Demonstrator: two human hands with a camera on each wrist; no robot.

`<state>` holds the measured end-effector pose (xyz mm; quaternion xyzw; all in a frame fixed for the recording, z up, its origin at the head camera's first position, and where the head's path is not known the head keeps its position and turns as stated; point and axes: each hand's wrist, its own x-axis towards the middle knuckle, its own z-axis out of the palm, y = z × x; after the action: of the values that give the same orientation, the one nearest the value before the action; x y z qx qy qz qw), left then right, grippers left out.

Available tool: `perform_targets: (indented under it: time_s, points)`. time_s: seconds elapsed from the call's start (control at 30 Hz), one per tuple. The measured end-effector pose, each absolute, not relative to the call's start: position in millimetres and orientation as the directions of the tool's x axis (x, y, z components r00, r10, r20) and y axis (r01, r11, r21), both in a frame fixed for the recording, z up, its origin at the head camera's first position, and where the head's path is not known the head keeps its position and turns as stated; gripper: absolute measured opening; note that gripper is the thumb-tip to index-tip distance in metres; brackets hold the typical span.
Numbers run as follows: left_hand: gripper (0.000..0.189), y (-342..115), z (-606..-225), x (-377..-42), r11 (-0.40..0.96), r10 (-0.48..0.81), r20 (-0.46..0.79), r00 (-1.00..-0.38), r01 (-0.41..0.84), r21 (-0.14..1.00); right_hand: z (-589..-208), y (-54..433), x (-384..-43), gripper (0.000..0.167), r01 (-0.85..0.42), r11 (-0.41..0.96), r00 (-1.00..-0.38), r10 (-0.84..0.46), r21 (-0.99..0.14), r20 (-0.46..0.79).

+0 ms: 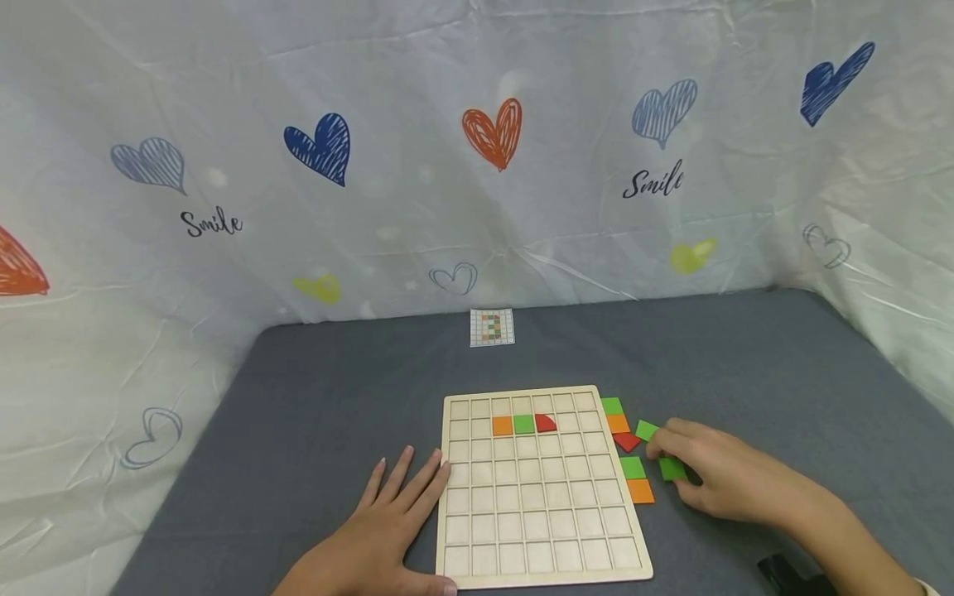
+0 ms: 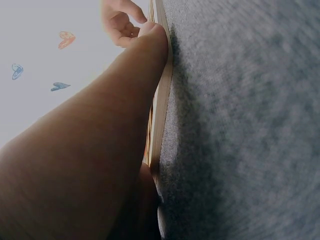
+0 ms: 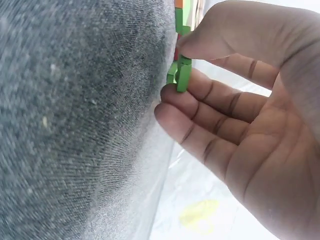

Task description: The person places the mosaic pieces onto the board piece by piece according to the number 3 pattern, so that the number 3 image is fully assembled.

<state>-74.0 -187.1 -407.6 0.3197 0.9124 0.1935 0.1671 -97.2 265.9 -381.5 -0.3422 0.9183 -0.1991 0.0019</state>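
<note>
A wooden grid board (image 1: pixel 498 499) lies on the dark cloth; an orange square (image 1: pixel 503 425), a green square (image 1: pixel 524 424) and a red quarter-round tile (image 1: pixel 546 423) sit side by side in its second row. Spread along the board's left edge, my left hand (image 1: pixel 380 530) keeps its fingers straight, with the thumb at the near corner. My right hand (image 1: pixel 715 472) is right of the board and pinches a green tile (image 3: pixel 184 76) between thumb and fingertips. Just beyond those fingers lies another green tile (image 1: pixel 645 430).
Loose green, orange and red tiles (image 1: pixel 627 442) lie along the board's right edge. A small printed pattern card (image 1: pixel 492 328) is at the back of the table, before a white curtain (image 1: pixel 402 207) with hearts. Some black object (image 1: pixel 792 577) shows beneath my right forearm.
</note>
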Motion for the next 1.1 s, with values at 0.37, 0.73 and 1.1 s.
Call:
perform_targets:
  time_s: [0.37, 0.73, 1.1]
  points:
    - [0.111, -188, -411, -73, 0.717, 0.652, -0.167, -0.739, 0.531, 0.451, -382, 262, -99, 0.046, -0.677, 0.652, -0.732, -0.643, -0.341, 0.225]
    - [0.111, -188, -411, -73, 0.717, 0.654, -0.155, -0.74, 0.542, 0.439, -378, 249, -103, 0.039, -0.696, 0.642, -0.717, -0.645, -0.322, 0.264]
    - [0.11, -188, -411, -74, 0.716, 0.658, -0.155, -0.737, 0.549, 0.431, -382, 237, -112, 0.038, -0.753, 0.581, -0.658, -0.679, -0.309, 0.327]
